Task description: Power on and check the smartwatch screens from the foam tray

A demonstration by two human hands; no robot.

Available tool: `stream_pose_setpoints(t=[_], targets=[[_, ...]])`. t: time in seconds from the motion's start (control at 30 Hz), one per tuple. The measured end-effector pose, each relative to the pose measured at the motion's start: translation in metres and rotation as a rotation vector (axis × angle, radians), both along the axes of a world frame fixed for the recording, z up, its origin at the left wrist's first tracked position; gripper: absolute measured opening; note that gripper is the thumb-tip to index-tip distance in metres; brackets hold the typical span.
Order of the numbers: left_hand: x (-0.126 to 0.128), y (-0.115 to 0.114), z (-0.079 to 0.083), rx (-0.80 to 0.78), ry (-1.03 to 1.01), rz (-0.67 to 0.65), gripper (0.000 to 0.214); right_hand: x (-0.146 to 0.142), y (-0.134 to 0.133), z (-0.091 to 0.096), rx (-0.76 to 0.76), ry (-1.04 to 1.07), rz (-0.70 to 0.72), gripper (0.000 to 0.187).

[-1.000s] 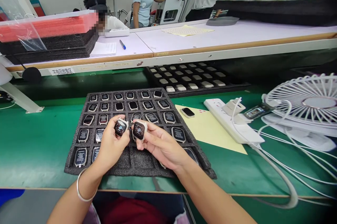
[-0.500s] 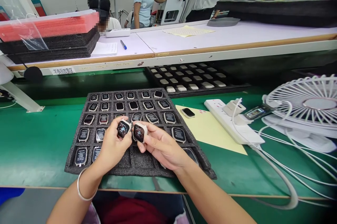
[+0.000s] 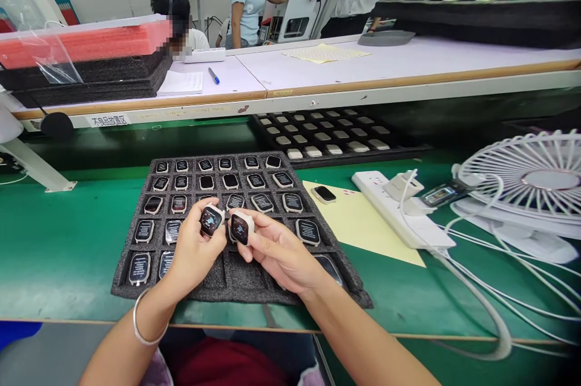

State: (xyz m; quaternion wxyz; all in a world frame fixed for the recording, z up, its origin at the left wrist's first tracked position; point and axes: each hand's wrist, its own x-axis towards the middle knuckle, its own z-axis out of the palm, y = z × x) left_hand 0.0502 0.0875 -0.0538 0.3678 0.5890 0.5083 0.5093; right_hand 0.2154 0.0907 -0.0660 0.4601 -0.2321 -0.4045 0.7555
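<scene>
1. The foam tray (image 3: 247, 268) lies on the green surface (image 3: 59, 241); its middle is the centre of the clock, and twelve o'clock points toward the raised shelf (image 3: 318, 74).
2. The left hand (image 3: 200, 247) is above the tray at eight o'clock. Its grip is closed around the first watch (image 3: 211, 220), which is held a little toward nine o'clock, with a lit dial.
3. The right hand (image 3: 281, 253) comes from four o'clock. Its grip is holding the second watch (image 3: 240, 228) close to the centre, tilted, also with a lit screen.
4. These two watches are just beside each other; I cannot tell if they touch.
5. Around them, other watches (image 3: 144, 232) sit in the pockets, screens upward. Many show lines of text, too small for reading.
6. At two o'clock, outside the tray, a lone watch (image 3: 324, 194) rests on the yellow sheet (image 3: 363, 222).
7. Farther toward three o'clock are the power strip (image 3: 422, 232) and then the white fan (image 3: 551, 179).
8. Between one and two o'clock, a second tray (image 3: 318, 161) carries rows of pale pieces (image 3: 333, 149).
</scene>
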Motion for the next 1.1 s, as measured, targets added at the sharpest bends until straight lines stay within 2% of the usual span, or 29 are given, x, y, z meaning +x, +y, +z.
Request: stream_pose_setpoints(t=[0.27,0.47,0.7,1.1], targets=[[-0.0011,-0.0004,-0.0029,0.001,0.020,-0.019,0.039,0.0008,0.0005,-0.0009,0.003,-0.006,0.002,0.047],[-0.0022,-0.0006,-0.0076,-0.063,-0.012,-0.059,0.042,0.0008,0.0005,-0.0003,0.000,0.021,-0.012,0.045],[-0.0016,-0.0006,-0.0045,-0.011,0.018,-0.045,0.038,0.0014,0.0004,-0.0005,0.009,-0.013,-0.007,0.047],[-0.0008,-0.0013,-0.0014,-0.051,0.000,-0.074,0.040,0.0016,0.0005,-0.0017,0.015,0.035,0.012,0.043]])
